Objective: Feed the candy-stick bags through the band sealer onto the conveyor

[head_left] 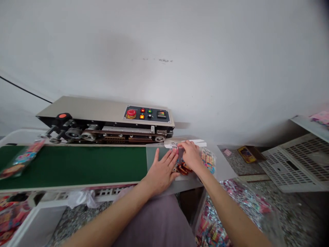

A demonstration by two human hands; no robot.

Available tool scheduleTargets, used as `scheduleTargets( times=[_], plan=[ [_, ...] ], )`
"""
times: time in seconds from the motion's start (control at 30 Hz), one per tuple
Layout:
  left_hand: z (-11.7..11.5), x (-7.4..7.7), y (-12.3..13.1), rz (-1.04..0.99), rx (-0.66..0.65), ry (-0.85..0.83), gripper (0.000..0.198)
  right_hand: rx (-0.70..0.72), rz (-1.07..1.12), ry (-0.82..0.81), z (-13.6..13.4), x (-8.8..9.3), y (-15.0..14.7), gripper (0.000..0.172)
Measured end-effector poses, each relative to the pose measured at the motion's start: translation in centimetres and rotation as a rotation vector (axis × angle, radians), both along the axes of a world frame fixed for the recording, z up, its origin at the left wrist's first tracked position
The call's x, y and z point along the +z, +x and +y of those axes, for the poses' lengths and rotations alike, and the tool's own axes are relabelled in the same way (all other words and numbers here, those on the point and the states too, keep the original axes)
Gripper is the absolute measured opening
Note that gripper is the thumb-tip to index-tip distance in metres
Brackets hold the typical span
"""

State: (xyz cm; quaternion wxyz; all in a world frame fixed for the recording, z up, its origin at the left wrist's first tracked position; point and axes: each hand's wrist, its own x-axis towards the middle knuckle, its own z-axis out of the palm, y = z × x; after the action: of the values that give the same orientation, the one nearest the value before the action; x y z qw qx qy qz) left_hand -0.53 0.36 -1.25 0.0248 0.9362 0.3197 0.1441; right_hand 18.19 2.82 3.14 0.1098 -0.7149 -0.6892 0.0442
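Observation:
My left hand (163, 173) lies flat with spread fingers on a clear plastic packet (183, 168) at the right end of the green conveyor belt (102, 166). Inside the packet, colourful cartoon prints show, with a white barcode label near its top edge. My right hand (190, 155) has its fingers bent over that top edge and seems to pinch it; the fingertips are partly hidden. Just right of my right hand rests another printed packet (209, 160). Behind the belt stands a band sealing machine (102, 111) with lit buttons.
On the belt's left end lies a printed packet (27, 156). A large clear bag (239, 209) of shiny packets sits low on the right, near a white plastic crate (295, 164) and a small cardboard box (250, 154). Red packets (11, 219) fill a container at lower left.

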Motion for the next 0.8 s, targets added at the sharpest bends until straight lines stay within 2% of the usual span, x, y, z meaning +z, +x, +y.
scheduleTargets(
  times=[0.13, 0.2, 0.33, 0.43, 0.5, 0.63, 0.8],
  plan=[
    [-0.1, 0.0, 0.1, -0.001, 0.012, 0.001, 0.065, 0.008, -0.018, -0.013, 0.7, 0.4, -0.3, 0.041],
    [-0.2, -0.1, 0.1, 0.004, 0.036, 0.000, 0.065, 0.023, -0.033, -0.007, 0.1, 0.8, -0.4, 0.041],
    [-0.4, -0.1, -0.2, -0.005, 0.133, -0.008, 0.062, -0.028, -0.177, 0.120, -3.9, 0.4, 0.2, 0.041],
    [-0.7, 0.0, -0.7, 0.003, 0.187, -0.015, 0.062, -0.084, -0.337, 0.234, -7.2, -1.0, 0.4, 0.038],
    [-1.0, 0.1, -1.2, 0.008, 0.222, -0.009, 0.061, -0.048, -0.365, 0.245, -8.2, -1.8, -0.2, 0.042],
    [-1.2, 0.6, -2.7, 0.020, 0.301, -0.011, 0.058, 0.041, -0.285, 0.194, -7.4, -2.4, -2.7, 0.045],
    [-0.3, 2.5, -4.4, 0.064, 0.398, -0.015, 0.052, 0.127, -0.190, 0.164, -6.1, -1.5, -5.0, 0.045]
  ],
)
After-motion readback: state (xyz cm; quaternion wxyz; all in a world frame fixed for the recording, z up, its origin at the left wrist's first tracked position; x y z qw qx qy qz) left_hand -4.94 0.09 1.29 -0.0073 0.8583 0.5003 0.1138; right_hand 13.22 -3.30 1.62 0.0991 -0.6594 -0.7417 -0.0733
